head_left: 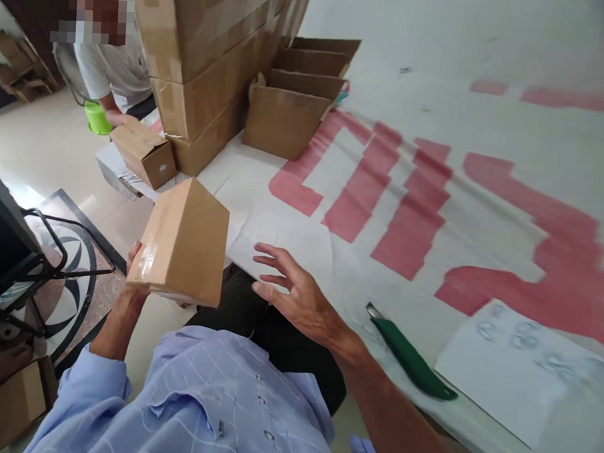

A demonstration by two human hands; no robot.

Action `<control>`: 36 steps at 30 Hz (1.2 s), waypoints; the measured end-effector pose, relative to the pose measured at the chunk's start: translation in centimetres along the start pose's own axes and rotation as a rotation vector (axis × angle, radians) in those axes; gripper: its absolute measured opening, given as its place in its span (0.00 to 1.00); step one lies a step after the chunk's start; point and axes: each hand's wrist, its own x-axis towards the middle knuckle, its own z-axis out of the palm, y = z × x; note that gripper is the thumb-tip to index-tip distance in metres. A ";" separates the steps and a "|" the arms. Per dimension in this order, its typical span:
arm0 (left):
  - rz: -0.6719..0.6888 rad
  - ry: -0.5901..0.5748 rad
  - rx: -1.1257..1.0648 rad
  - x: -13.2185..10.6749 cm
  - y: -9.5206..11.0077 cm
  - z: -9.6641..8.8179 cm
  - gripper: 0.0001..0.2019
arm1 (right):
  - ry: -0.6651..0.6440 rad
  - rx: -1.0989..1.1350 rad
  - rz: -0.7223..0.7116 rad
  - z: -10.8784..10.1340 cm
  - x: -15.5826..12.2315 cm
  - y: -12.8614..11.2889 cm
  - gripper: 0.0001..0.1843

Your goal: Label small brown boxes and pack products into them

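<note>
A brown rectangular cardboard box [184, 245] is gripped by the left hand [134, 255]; beside it, the right hand [299, 296] is loosely spread, empty. Blue handwriting [526, 335] is blurred.

Left hand [132, 259] mostly hidden behind tan rectangular cardboard box [196, 242]. Blue scribbles [525, 336] on white paper sheet [500, 389] too blurred for me to read. Brown cardboard carton stack [213, 69] cut off at top.

- The white-covered table [354, 282] is printed in red.
- Stacked cartons [223, 69] and an open box [284, 122] are supported.
- A green cutter [410, 360] and paper [505, 389] are laid near one edge.
</note>
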 end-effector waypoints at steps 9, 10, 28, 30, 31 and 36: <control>0.230 -0.345 -0.409 -2.6 9.5 11.8 0.47 | 0.149 -0.081 -0.131 -1.5 -0.5 -0.2 0.46; 0.255 -0.349 -0.397 -2.9 10.0 12.8 0.48 | 0.187 -0.091 -0.144 -1.7 -0.4 0.2 0.47; 0.383 -0.522 -0.270 1.5 10.0 15.3 0.58 | 0.281 -0.104 -0.251 -8.6 0.5 7.2 0.33; 0.366 -0.584 -0.320 1.5 9.7 15.3 0.59 | 0.309 -0.224 -0.342 -8.9 0.3 6.4 0.31; 0.351 -0.610 -0.342 1.6 9.4 15.3 0.59 | 0.313 -0.272 -0.372 -9.0 0.2 6.1 0.30; 0.091 -0.623 -0.371 2.8 8.1 15.8 0.52 | 0.290 -0.348 -0.384 -8.3 0.0 6.3 0.22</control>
